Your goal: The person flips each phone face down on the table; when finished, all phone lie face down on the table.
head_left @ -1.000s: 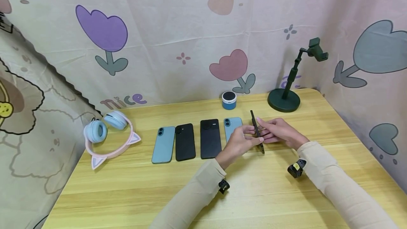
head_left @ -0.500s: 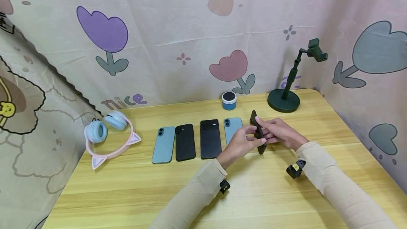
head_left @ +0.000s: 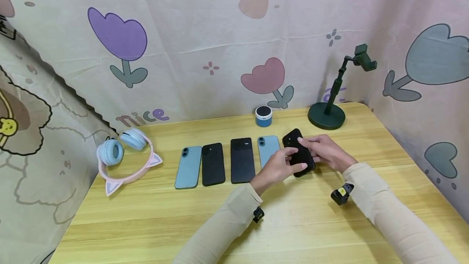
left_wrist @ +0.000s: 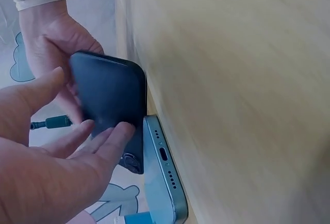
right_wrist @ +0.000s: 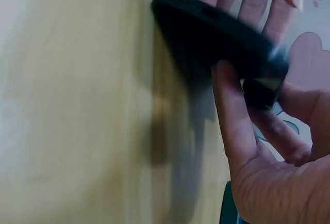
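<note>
A black phone (head_left: 298, 153) is held tilted above the table (head_left: 329, 223), pinched by both hands.
If dropped, the neighbouring blue phone (head_left: 267, 150) could be struck.

From the head view we cannot see the near end of the fourth phone (head_left: 268, 150), which the left hand (head_left: 278, 167) covers. The black phone (head_left: 298, 153) is partly hidden by both hands, the right hand (head_left: 324, 152) lying over its far side, so we cannot tell whether it touches the desk (head_left: 293, 223). In the right wrist view the phone's edge blurs. In the left wrist view the blue phone (left_wrist: 162, 182) is cut off by the bottom edge.
</note>
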A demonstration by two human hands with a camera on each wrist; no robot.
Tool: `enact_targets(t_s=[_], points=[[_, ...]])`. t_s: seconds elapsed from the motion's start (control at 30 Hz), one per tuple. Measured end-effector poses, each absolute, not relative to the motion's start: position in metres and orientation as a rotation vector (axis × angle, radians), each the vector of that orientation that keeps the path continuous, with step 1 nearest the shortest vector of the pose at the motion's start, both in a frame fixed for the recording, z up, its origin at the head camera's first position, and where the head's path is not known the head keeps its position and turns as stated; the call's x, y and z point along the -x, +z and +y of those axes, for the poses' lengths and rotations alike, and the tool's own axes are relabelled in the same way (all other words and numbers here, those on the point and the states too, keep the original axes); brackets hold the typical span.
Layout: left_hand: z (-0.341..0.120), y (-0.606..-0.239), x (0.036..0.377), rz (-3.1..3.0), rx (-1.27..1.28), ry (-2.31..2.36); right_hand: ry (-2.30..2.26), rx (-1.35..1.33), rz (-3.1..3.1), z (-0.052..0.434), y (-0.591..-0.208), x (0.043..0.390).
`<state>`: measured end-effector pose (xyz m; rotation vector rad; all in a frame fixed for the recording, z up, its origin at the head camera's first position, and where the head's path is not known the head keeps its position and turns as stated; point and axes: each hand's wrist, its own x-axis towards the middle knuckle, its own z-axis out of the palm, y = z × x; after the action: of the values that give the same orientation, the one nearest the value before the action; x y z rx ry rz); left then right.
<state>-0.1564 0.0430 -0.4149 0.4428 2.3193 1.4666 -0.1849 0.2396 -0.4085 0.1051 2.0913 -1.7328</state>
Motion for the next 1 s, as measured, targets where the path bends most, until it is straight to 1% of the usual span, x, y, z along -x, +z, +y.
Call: enact_targets(t_s=[0.27, 0.6, 0.77, 1.0], points=[[0.041, -0.415, 0.158, 2.377, -0.504, 1.330, -1.712, -0.148, 2.106, 0.243, -0.417, 0.185], [0.045, -0.417, 0.160, 2.433, -0.493, 1.180, -1.685, -0.215, 2.249, 0.246, -0.418, 0.184], [0.045, -0.418, 0.160, 2.424, -0.497, 1.176, -1.660, -0.198, 2.286, 0.249, -0.419, 0.183], [0.030, -0.411, 0.158, 2.478, -0.573, 1.166, -1.591, -0.209, 2.391, 0.255, -0.411, 0.178]])
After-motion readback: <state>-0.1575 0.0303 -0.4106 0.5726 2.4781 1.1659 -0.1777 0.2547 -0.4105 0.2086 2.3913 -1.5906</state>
